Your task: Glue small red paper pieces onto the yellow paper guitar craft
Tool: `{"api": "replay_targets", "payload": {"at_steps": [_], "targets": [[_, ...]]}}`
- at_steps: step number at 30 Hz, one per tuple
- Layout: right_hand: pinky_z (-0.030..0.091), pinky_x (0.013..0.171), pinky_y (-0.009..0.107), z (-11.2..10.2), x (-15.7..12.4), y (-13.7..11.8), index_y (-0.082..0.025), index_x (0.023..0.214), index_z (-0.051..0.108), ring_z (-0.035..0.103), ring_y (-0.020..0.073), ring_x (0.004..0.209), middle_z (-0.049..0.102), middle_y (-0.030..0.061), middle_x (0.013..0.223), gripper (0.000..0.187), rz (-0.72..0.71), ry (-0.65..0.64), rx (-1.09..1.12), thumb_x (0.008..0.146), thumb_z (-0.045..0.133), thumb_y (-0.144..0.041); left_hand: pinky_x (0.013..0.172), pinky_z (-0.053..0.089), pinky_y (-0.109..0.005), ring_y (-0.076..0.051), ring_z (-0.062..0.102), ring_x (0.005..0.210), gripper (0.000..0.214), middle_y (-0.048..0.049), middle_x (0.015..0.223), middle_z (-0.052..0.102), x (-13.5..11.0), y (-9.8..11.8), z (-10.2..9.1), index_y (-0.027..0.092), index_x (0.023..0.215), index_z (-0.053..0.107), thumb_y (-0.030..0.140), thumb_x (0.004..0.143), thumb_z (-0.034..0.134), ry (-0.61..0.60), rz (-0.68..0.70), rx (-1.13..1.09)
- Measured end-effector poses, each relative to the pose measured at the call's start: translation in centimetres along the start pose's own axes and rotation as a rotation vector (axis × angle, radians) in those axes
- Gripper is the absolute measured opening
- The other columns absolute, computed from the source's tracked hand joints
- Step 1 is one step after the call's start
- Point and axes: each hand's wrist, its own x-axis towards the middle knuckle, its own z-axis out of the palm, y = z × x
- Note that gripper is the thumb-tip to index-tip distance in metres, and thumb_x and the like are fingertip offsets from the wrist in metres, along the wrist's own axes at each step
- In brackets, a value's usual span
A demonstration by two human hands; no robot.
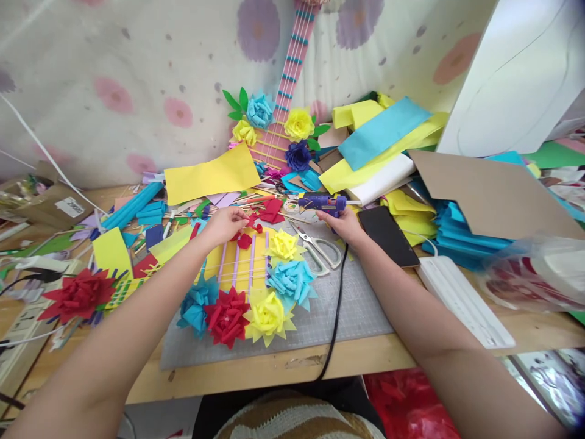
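Observation:
My right hand (342,223) is closed round the handle of a purple glue gun (320,202), its nozzle pointing left. My left hand (227,224) pinches a small red paper piece (256,227) above a yellow paper guitar body (237,268) with purple strips and thin strings. Another small red piece (244,241) lies below these fingers. Paper flowers edge the guitar body: a red one (227,317), blue ones (292,281) and yellow ones (269,317). White-handled scissors (322,251) lie open on the grey cutting mat (361,305), just right of the guitar body.
A pink paper guitar (286,91) with flowers leans on the curtained wall. Paper sheets (388,131), cardboard (493,189) and a black notebook (387,236) crowd the right. Left are a red flower (78,294) and power strip (27,335). The glue gun's cord (339,305) crosses the mat.

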Motion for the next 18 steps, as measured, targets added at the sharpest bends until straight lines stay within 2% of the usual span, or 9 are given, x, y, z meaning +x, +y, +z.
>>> {"api": "replay_targets", "payload": {"at_steps": [4,9,18], "targets": [[0.050,0.067,0.037,0.0,-0.1,-0.2,-0.016,0.080,0.069,0.059,0.0207,0.066,0.057,0.0009,0.057,0.060,0.031,-0.025,-0.036,0.053,0.074,-0.070,0.064,0.047,-0.026,-0.016,0.063,0.066,0.001,0.0005,0.066,0.068,0.4,0.7,-0.1,0.021,0.068,0.062,0.021,0.068,0.062,-0.062,0.148,0.125],[0.051,0.065,0.036,-0.1,-0.2,-0.6,-0.016,0.082,0.068,0.058,0.0210,0.065,0.054,-0.0002,0.054,0.062,-0.026,-0.030,-0.006,0.054,0.074,-0.071,0.065,0.046,-0.025,-0.017,0.063,0.066,0.003,0.0012,0.066,0.067,0.6,1.2,-0.3,0.023,0.069,0.065,0.022,0.071,0.064,-0.131,0.253,0.327],[0.049,0.062,0.035,0.1,0.0,-0.2,-0.020,0.075,0.063,0.056,0.0203,0.064,0.052,-0.0003,0.054,0.060,-0.023,-0.035,-0.031,0.053,0.071,-0.075,0.068,0.049,-0.026,-0.017,0.065,0.071,0.006,-0.0006,0.073,0.071,0.8,1.3,-0.2,0.023,0.071,0.066,0.019,0.071,0.062,-0.201,0.264,0.331]]}}
